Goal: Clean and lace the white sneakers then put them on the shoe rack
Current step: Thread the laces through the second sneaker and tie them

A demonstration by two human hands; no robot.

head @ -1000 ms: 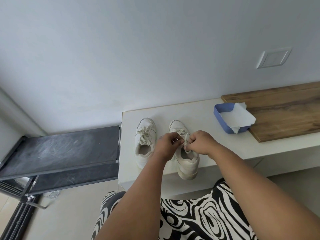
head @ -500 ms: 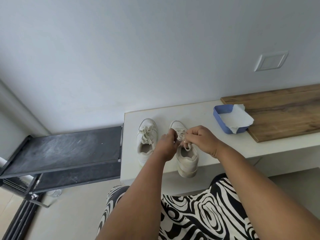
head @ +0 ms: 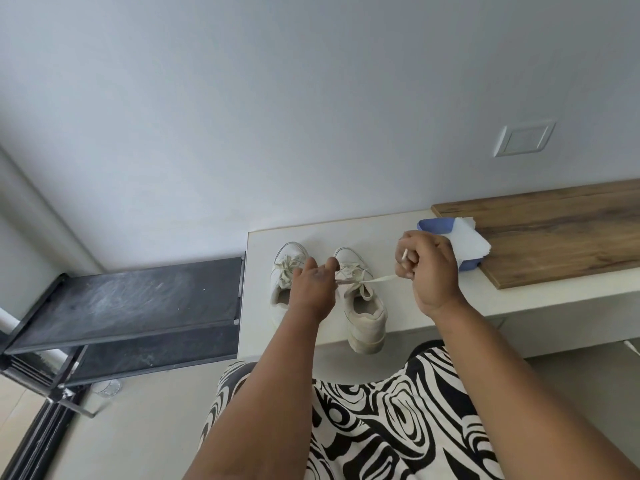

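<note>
Two white sneakers stand side by side on the white counter (head: 388,233), toes toward the wall. The left sneaker (head: 284,271) has its laces tied in a loose bow. The right sneaker (head: 363,306) overhangs the counter's front edge with its heel. My right hand (head: 427,268) grips one end of that shoe's lace (head: 379,279) and holds it stretched taut to the right. My left hand (head: 313,285) is over the gap between the shoes; its fingertips pinch the lace at the right sneaker's eyelets.
A black shoe rack (head: 131,306) with dusty shelves stands left of the counter. A blue tray (head: 436,225) with white paper towel (head: 469,242) sits behind my right hand, next to a wooden board (head: 554,233). A wall plate (head: 524,138) is above.
My right hand has moved away to the right from the shoe, pulling the lace end out taut. My left hand stayed at the eyelets.
</note>
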